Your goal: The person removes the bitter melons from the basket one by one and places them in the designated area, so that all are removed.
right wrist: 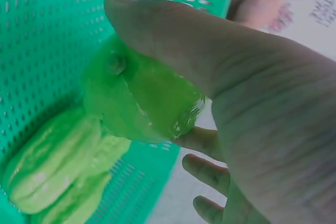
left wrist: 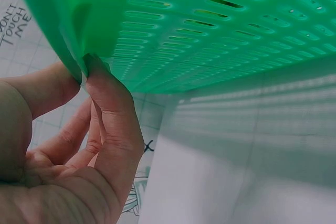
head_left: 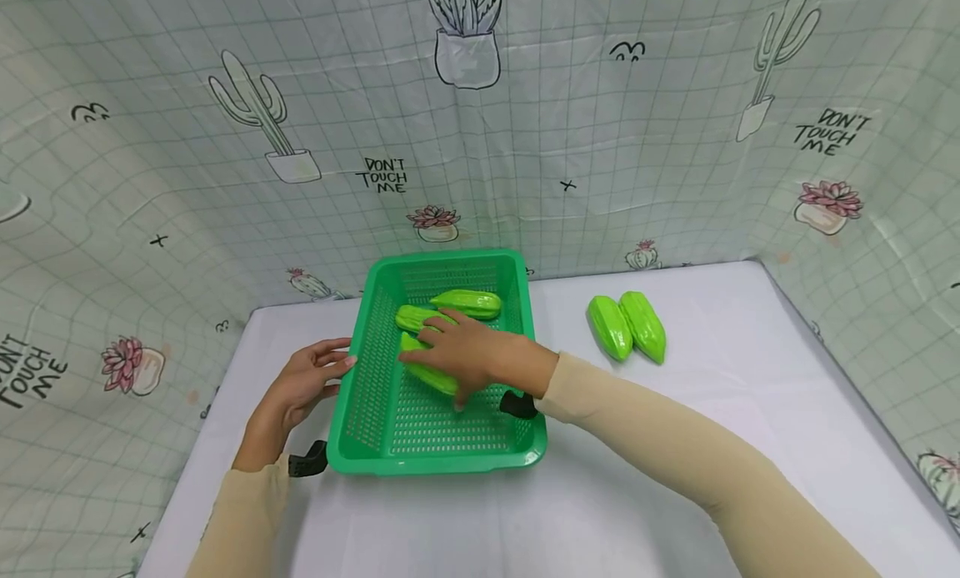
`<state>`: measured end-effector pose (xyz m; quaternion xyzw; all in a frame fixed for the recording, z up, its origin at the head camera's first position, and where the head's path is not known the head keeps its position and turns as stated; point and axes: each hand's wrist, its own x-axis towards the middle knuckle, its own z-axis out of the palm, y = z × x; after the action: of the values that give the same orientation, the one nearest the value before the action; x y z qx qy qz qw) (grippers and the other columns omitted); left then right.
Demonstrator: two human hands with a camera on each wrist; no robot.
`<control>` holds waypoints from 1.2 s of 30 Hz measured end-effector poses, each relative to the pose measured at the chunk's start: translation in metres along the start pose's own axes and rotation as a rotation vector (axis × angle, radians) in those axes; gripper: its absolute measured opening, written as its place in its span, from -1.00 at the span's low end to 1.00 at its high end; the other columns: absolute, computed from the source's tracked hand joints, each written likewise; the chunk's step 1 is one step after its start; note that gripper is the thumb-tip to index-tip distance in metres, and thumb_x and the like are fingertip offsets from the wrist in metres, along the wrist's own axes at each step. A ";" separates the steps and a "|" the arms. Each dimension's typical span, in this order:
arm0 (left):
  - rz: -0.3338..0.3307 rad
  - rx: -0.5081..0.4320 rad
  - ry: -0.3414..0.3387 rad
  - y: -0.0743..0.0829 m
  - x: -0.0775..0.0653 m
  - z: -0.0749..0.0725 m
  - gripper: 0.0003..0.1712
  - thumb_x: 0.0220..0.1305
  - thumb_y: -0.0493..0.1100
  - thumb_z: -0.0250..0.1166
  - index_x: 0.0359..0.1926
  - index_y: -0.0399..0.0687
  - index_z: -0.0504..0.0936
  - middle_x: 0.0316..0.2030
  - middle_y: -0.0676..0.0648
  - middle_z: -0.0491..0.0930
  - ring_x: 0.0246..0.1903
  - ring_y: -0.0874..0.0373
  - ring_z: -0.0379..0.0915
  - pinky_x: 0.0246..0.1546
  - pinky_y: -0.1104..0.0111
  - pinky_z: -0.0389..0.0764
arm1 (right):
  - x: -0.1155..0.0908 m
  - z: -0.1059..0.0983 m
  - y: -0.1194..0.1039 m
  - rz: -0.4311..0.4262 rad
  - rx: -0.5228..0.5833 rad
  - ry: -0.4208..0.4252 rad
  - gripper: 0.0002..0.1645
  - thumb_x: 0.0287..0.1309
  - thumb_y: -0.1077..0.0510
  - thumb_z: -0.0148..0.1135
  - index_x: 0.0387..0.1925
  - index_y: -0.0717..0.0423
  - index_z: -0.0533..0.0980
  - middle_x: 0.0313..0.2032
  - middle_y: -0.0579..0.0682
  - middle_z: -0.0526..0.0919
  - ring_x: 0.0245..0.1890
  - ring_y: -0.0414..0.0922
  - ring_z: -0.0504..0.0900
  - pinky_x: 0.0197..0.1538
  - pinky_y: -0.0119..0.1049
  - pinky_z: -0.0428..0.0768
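A green perforated plastic basket (head_left: 435, 464) stands on the white tabletop. My left hand (head_left: 307, 382) pinches its left rim between thumb and fingers, seen closely in the left wrist view. Over the basket reaches my right hand (head_left: 480, 353), palm down with fingers spread and thumb apart. Beneath that hand lies a glossy, ridged green fruit (right wrist: 147, 98), partly covered by it in the head view; one fingertip appears to touch it. Two similar fruits lie farther back in the basket, one elongated fruit (head_left: 468, 303) near the back wall and one fruit (head_left: 414, 317) partly behind the fingers.
To the right of the basket, two more ridged green fruits (head_left: 611, 328) lie side by side on the tabletop (head_left: 720, 378). A patterned cloth (head_left: 540, 128) with cactus drawings hangs behind and along both sides.
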<state>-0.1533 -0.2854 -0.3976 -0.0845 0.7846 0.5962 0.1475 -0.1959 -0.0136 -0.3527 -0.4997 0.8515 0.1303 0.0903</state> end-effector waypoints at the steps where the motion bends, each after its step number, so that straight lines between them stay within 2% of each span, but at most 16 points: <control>1: -0.002 0.002 0.001 0.000 0.000 0.000 -0.32 0.62 -0.26 0.18 0.59 -0.39 0.17 0.06 -0.05 0.55 -0.19 0.35 0.61 -0.13 0.42 0.69 | -0.004 -0.001 0.001 0.004 0.013 0.011 0.27 0.07 -0.38 0.58 0.68 -0.32 0.11 0.56 -0.04 0.29 0.63 0.03 0.12 0.67 0.06 -0.04; 8: -0.005 0.004 -0.003 0.001 -0.002 0.001 -0.31 0.62 -0.25 0.18 0.59 -0.39 0.15 0.10 -0.07 0.55 -0.19 0.35 0.61 -0.12 0.41 0.69 | -0.031 -0.004 0.013 0.002 0.075 0.115 0.27 0.03 -0.38 0.61 0.66 -0.23 0.17 0.53 0.00 0.35 0.60 0.07 0.17 0.66 0.05 0.01; 21: 0.000 -0.005 -0.004 0.001 -0.002 0.001 -0.31 0.61 -0.27 0.19 0.59 -0.40 0.15 0.03 0.00 0.59 -0.21 0.36 0.63 -0.14 0.42 0.70 | -0.078 0.004 0.029 0.035 0.197 0.320 0.30 -0.05 -0.32 0.68 0.63 -0.07 0.24 0.49 0.14 0.39 0.59 0.18 0.18 0.62 0.21 0.04; 28: -0.002 -0.003 -0.001 0.001 -0.002 0.001 -0.31 0.61 -0.27 0.19 0.59 -0.40 0.16 0.03 0.01 0.59 -0.20 0.37 0.63 -0.14 0.42 0.70 | -0.099 0.008 0.033 0.081 0.201 0.387 0.34 -0.10 -0.36 0.69 0.63 -0.09 0.24 0.48 0.12 0.42 0.58 0.19 0.22 0.59 0.22 0.13; 36: -0.002 -0.002 -0.001 0.000 -0.002 0.001 -0.31 0.62 -0.26 0.19 0.59 -0.39 0.16 0.05 0.00 0.58 -0.20 0.37 0.62 -0.14 0.42 0.69 | -0.120 0.020 0.039 0.111 0.226 0.459 0.35 -0.15 -0.31 0.74 0.61 -0.04 0.27 0.45 0.16 0.45 0.54 0.22 0.26 0.58 0.23 0.13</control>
<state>-0.1514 -0.2849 -0.3974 -0.0851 0.7839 0.5968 0.1487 -0.1712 0.1099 -0.3323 -0.4553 0.8851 -0.0779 -0.0573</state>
